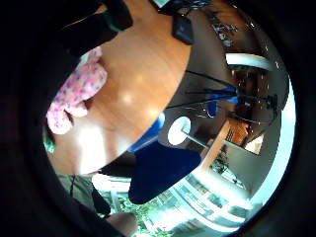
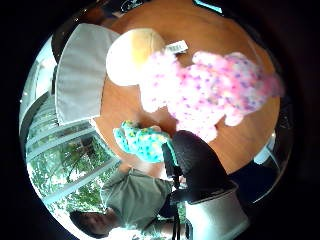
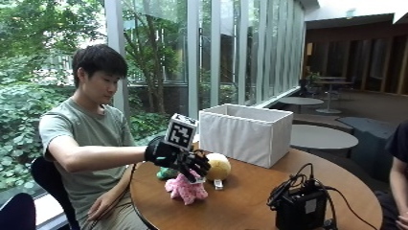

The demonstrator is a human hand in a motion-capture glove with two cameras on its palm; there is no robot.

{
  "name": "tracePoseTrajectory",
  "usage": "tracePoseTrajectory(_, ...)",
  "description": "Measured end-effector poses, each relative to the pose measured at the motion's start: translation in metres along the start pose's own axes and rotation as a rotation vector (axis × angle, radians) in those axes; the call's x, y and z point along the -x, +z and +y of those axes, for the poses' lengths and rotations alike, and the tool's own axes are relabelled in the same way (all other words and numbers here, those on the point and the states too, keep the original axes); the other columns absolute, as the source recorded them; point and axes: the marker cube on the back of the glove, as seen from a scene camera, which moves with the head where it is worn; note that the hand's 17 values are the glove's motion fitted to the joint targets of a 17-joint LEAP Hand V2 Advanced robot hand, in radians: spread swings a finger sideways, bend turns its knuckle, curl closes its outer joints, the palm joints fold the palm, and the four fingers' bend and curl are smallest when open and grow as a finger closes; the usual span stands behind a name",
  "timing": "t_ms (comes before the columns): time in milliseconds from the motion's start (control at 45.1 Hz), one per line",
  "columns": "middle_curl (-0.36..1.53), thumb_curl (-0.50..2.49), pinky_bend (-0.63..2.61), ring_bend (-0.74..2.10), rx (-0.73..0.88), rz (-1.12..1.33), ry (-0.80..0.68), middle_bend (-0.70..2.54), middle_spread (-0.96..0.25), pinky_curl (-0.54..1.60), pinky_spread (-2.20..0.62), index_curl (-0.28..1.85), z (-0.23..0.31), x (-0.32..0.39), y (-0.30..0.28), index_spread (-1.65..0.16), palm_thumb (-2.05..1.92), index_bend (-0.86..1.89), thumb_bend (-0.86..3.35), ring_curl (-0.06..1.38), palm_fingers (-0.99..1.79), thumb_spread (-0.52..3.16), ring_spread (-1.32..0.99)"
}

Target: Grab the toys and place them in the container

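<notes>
In the outside view my gloved right hand (image 3: 180, 159) hovers over a pink spotted plush toy (image 3: 186, 189) that stands on the round wooden table (image 3: 248, 201). The fingers hang spread and slightly bent, down to the toy's top, and grip nothing that I can see. The thumb side palm view shows the pink toy (image 2: 210, 95) close under the palm, with the thumb (image 2: 197, 160) apart from it. A round yellow plush (image 3: 219, 166) and a teal spotted toy (image 3: 167, 173) lie beside it. The white fabric container (image 3: 245, 133) stands behind them with its top open.
A black device with cables (image 3: 300, 207) sits on the table's near right side. The person's bare left hand (image 3: 102, 207) rests below the table edge. Another person's arm (image 3: 398, 182) shows at the far right. Bare wood lies between the toys and the device.
</notes>
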Motion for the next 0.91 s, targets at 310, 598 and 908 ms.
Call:
tracePoseTrajectory(310,0.01,1.37,1.78,0.67,0.105,0.088,0.033,0.98,-0.12,0.08,-0.01,0.17,-0.034,0.019,0.057,-0.6,-0.57,0.98,0.47,0.38,-0.35,1.09,-0.05)
tracePoseTrajectory(598,0.47,1.52,1.94,0.77,-0.14,0.047,-0.037,0.67,-0.29,-0.22,-0.02,-0.07,-0.046,0.026,0.051,-0.04,0.06,0.45,0.5,0.18,0.89,0.32,0.12)
tracePoseTrajectory(908,0.73,1.09,2.01,1.38,-0.215,-0.024,0.036,1.06,-0.17,0.08,-0.24,0.14,-0.016,0.001,-0.046,-0.08,0.14,1.26,0.64,0.63,0.44,0.44,-0.18)
